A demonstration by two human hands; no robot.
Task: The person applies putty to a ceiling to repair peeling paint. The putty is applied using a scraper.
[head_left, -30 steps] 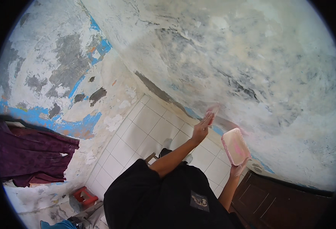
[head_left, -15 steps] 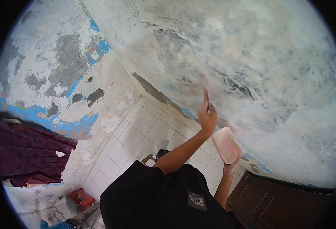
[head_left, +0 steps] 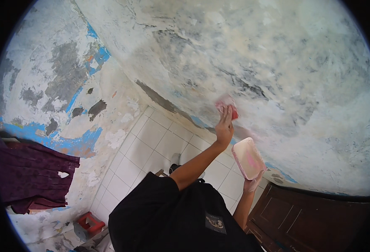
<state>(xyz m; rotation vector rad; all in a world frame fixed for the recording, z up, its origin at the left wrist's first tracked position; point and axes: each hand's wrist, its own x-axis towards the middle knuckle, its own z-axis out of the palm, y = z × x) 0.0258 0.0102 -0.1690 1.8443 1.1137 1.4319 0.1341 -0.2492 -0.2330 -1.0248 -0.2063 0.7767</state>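
Note:
My left hand is raised to the mottled white and grey wall, its fingers spread over the back of a flat red putty spreader. The spreader lies against the wall, and its far edge is blurred. Lower and to the right, my right hand grips the near end of a shallow white rectangular tray. Pale paste with pink smears covers part of the tray's inside. Whitish residue coats the right hand and wrist.
White floor tiles run below the wall. A dark wooden panelled piece of furniture stands at lower right. Purple cloth hangs at left, with a red stool beneath. Blue paint flakes on the left wall.
My left hand has turned the spreader from edge-on to flat against the wall, slightly lower. The tray stays nearly in place. The whole view has shifted a little left.

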